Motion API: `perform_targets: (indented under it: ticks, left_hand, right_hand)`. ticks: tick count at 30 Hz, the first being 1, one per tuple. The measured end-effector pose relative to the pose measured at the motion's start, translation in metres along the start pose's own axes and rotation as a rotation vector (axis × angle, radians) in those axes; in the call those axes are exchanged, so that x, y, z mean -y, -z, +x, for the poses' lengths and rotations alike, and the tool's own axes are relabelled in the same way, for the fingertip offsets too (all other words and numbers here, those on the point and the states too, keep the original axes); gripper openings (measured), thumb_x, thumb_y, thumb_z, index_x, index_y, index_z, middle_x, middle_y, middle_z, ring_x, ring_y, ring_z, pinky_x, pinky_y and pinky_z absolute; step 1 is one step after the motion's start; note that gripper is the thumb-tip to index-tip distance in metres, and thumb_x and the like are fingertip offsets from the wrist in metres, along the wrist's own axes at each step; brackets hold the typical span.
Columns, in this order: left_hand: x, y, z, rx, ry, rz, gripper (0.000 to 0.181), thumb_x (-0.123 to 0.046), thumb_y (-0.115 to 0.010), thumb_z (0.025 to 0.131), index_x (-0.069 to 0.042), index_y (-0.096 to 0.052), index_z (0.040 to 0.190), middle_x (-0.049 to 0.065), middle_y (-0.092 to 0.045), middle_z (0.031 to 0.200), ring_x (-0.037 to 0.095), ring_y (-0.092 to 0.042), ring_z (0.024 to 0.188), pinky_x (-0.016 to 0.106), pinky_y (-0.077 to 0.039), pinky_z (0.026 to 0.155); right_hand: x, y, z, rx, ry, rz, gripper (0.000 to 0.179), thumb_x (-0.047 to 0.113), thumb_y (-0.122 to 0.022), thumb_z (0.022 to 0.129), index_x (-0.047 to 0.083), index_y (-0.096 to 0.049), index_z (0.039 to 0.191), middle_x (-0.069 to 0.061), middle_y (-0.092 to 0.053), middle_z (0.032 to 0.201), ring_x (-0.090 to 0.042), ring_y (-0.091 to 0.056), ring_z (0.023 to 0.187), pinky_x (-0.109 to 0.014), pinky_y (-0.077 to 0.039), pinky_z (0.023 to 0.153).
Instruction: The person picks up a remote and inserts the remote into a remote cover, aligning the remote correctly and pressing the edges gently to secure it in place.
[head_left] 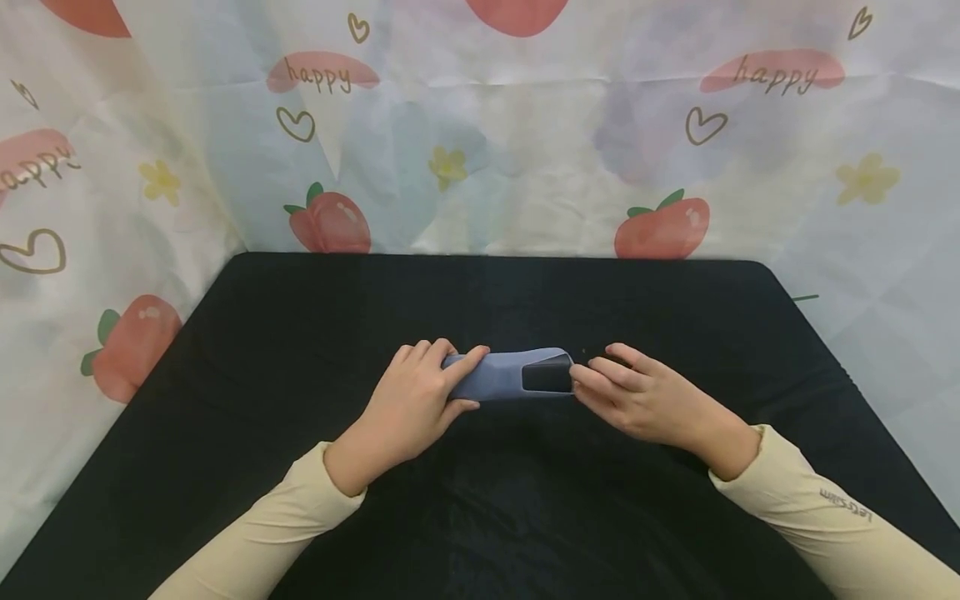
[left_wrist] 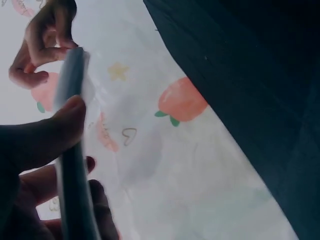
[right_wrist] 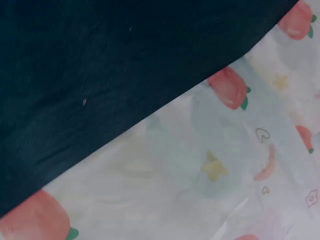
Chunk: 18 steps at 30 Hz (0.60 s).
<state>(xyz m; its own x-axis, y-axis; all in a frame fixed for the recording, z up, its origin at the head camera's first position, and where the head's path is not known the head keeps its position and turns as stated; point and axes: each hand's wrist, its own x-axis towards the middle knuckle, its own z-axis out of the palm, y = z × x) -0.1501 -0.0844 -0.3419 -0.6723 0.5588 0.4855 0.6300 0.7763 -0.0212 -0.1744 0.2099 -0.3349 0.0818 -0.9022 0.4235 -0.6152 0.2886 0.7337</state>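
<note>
A long, slim blue-grey case (head_left: 491, 379) with a dark panel at its right end is held level above the black table. My left hand (head_left: 416, 396) grips its left end, thumb on the near side and fingers across the far side. At the other end, the thumb and index finger of my right hand (head_left: 637, 396) pinch the edge, with the remaining fingers bent and apart from it. From the left wrist, the case (left_wrist: 72, 185) appears narrow, edge-on, and the right hand (left_wrist: 42, 42) touches its far tip. Neither hand nor case appears in the right wrist view.
A black cloth covers the table (head_left: 480, 300). Behind it and along the left and right sides hangs a pale curtain (head_left: 525, 167) printed with strawberries, hearts and flowers. Small light specks lie on the cloth (right_wrist: 85, 101).
</note>
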Motion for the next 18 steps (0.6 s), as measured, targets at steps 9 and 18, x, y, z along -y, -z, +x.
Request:
perform_targets:
  ticks: [9,18]
  left_hand:
    - [0.001,0.007,0.001,0.144,0.033,-0.045,0.06,-0.035,-0.077,0.075,-0.018,-0.057,0.129,0.007,-0.061,0.096,0.02,-0.056,0.082,0.03,-0.042,0.07]
    - [0.01,0.007,-0.004,0.131,-0.128,0.001,0.06,-0.037,-0.078,0.073,-0.02,-0.059,0.127,0.003,-0.06,0.096,0.018,-0.056,0.085,0.031,-0.042,0.074]
  right_hand:
    - [-0.002,0.0,0.004,-0.046,0.143,-0.075,0.034,0.0,-0.037,0.091,0.015,-0.067,0.084,-0.003,-0.055,0.103,-0.017,-0.046,0.093,-0.029,-0.048,0.078]
    - [-0.016,0.0,0.004,-0.165,-0.023,0.14,0.033,0.0,-0.039,0.097,0.007,-0.068,0.083,-0.01,-0.056,0.099,-0.024,-0.048,0.086,-0.037,-0.044,0.073]
